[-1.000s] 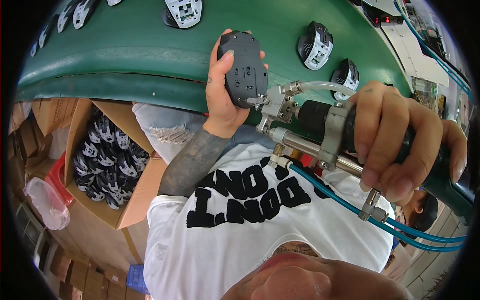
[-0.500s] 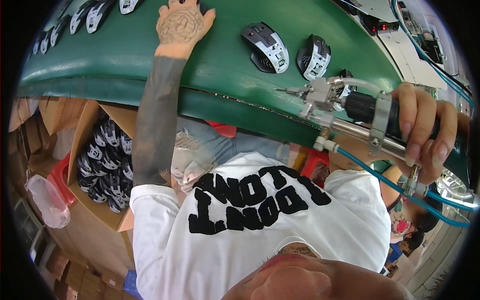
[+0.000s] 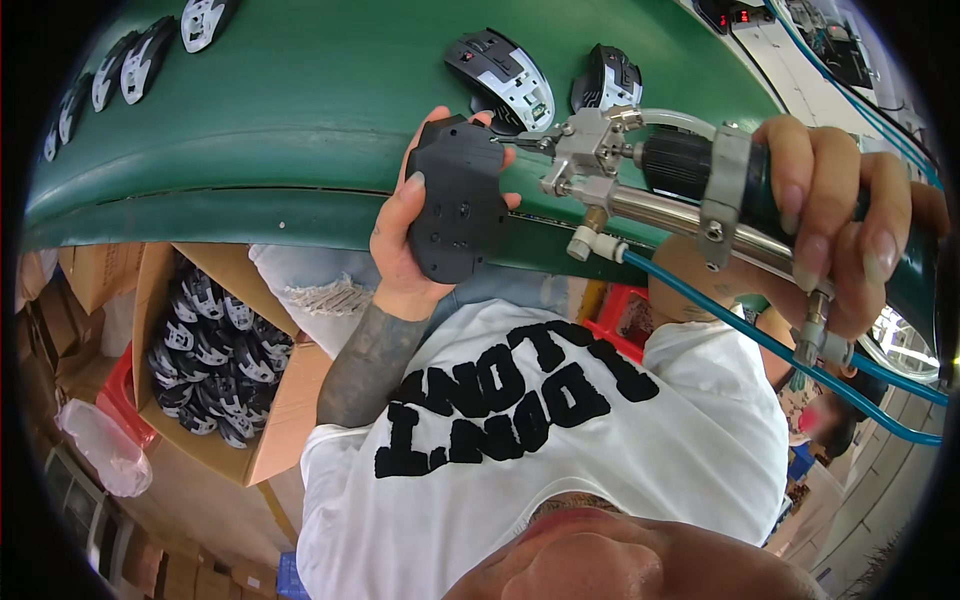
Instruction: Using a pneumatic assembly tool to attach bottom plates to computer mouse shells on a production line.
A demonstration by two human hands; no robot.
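Green worktop (image 3: 300, 105) beyond left hand (image 3: 395, 250), whose thumb and fingers clasp one black computer mouse (image 3: 455, 215), likely light, stiff, best edge-held; right hand (image 3: 835, 200), fingers curled round screwdriver (image 3: 722, 185).

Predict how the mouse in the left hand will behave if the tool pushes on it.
The mouse looks hard and moulded, so probably stiff. It seems light, since the left hand alone supports it. The tip of the tool is near its upper right edge, off-centre, so a push could twist it.
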